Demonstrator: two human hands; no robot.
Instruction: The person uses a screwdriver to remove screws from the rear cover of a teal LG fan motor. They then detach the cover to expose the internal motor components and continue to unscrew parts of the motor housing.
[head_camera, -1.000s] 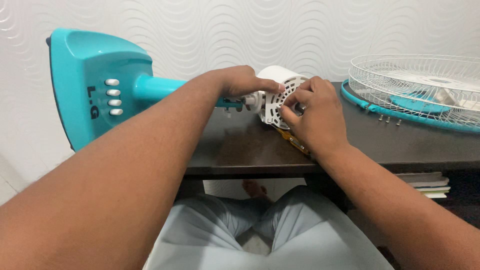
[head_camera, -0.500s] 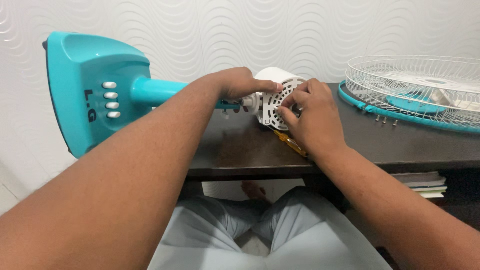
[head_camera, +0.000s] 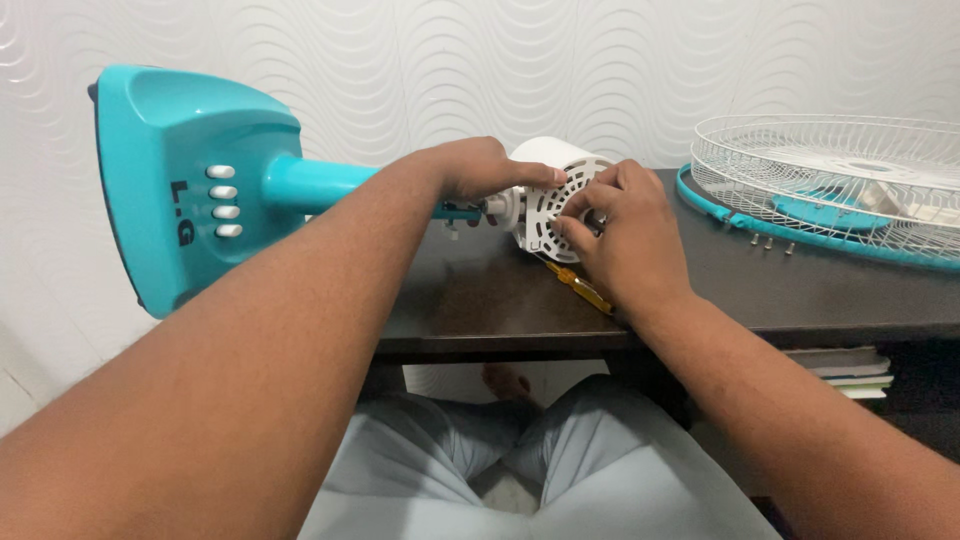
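A fan lies on its side across a dark table (head_camera: 800, 295). Its teal base (head_camera: 180, 180) with white buttons sticks out past the table's left end, and its white motor housing (head_camera: 548, 200) with a slotted face points toward me. My left hand (head_camera: 480, 168) grips the housing from above, fingers over its top edge. My right hand (head_camera: 618, 235) presses its fingertips against the slotted face; I cannot tell whether it pinches a small part. A yellow-handled screwdriver (head_camera: 585, 288) lies on the table under my right wrist.
A white wire fan guard (head_camera: 830, 165) with a teal rim and blade under it rests at the table's right. Three small screws (head_camera: 770, 244) lie beside it. Books (head_camera: 850, 365) sit on a shelf below. A patterned wall stands behind. My knees are under the table edge.
Almost nothing has changed: the view drifted slightly and my right fingers shifted a little on the housing face. Both hands stay where they were.
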